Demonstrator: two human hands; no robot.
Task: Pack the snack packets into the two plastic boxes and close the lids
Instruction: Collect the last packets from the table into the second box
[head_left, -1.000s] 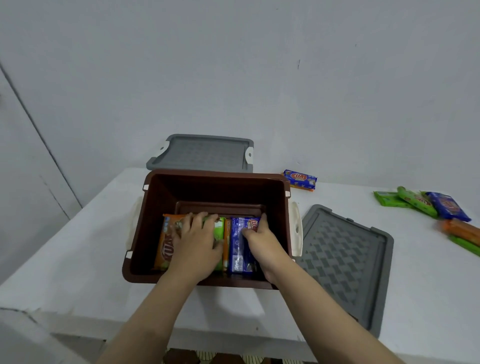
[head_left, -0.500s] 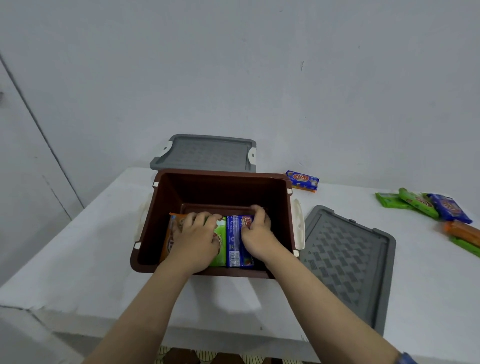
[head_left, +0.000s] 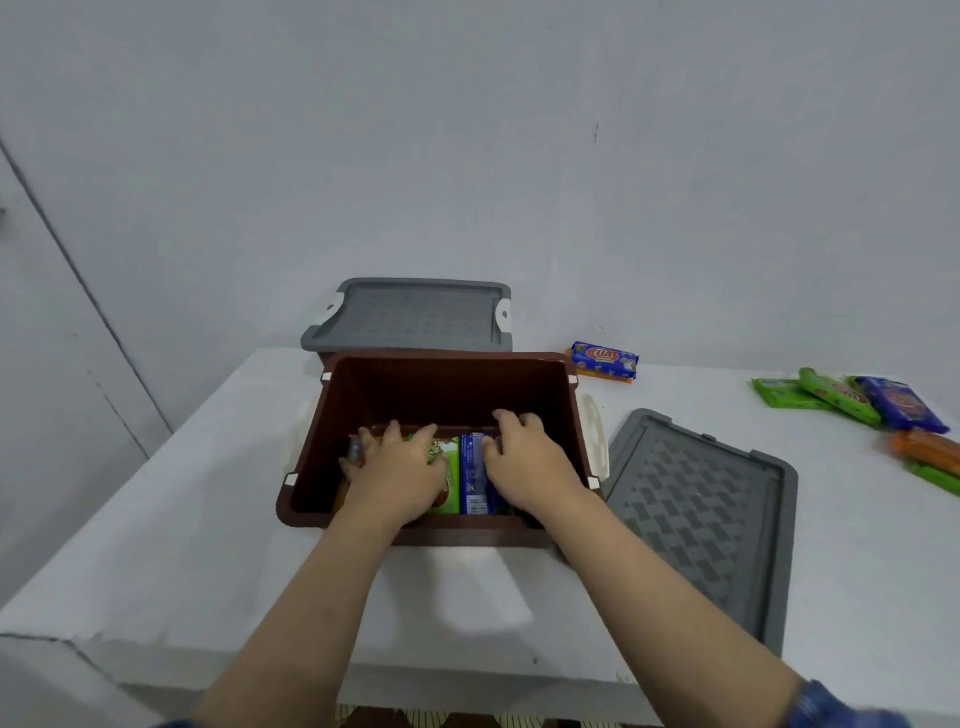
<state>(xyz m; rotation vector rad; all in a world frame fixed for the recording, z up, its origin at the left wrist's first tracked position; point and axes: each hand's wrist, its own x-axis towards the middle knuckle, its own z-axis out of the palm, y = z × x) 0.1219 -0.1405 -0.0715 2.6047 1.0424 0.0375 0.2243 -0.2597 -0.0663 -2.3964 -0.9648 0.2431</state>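
White table (head_left: 171, 545) sits by a grey wall. Mid-frame, the left hand (head_left: 397, 470) lies flat with fingers spread on the green packet (head_left: 448, 480) in the brown box (head_left: 311, 447). The right hand (head_left: 524, 462) presses the blue packet (head_left: 474, 475), fingers bent. A grey lid (head_left: 701, 514) lies to the right. More packets (head_left: 852, 402) sit far right.

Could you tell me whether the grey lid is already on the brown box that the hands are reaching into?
No, the brown box is open, and a grey lid lies flat on the table beside it.
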